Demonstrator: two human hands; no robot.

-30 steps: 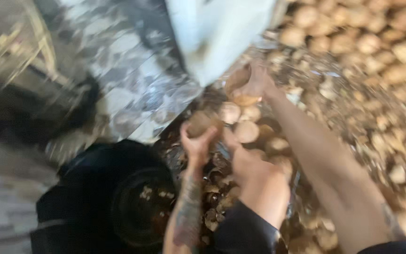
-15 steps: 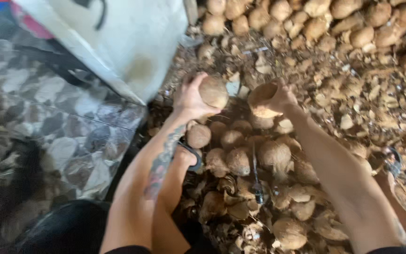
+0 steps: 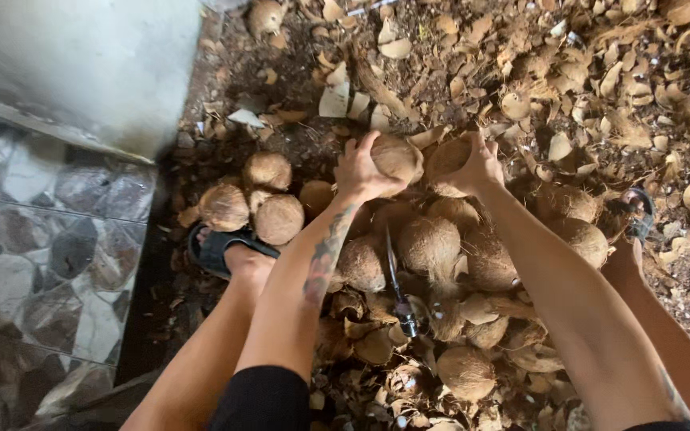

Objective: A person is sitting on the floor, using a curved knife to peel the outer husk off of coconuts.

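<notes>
The head view looks straight down on a dirt floor (image 3: pixel 281 88) strewn with pale husk chips and shell scraps (image 3: pixel 600 88). Both forearms reach forward from the bottom edge.

The left hand (image 3: pixel 358 172), on a tattooed forearm, has its fingers curled over a brown husked coconut (image 3: pixel 397 156), gripping it from the left side. The right hand (image 3: pixel 481 166) is wrapped around a second coconut (image 3: pixel 447 162), a piece with fibrous husk on it, and the two nuts touch each other between the hands. Both are held just above the far edge of a heap of husked coconuts (image 3: pixel 433 247) that lies between the person's legs.

A slim metal blade (image 3: pixel 397 279) stands upright in the middle of that heap, its base among torn husk pieces (image 3: pixel 361 335). Whether it is fixed to the floor cannot be told.

To the left of the heap, three more coconuts (image 3: pixel 253 199) sit close together, touching one another, just beyond the left foot in a black sandal (image 3: pixel 221 247). The right foot, also in a dark sandal (image 3: pixel 640 215), shows at the right side, near the outer coconuts of the heap.

At the top left a pale concrete wall (image 3: pixel 81 64) meets the ground, and beneath it a stone-patterned tiled floor (image 3: pixel 41 239) runs down the left edge, well apart from the hands.
</notes>
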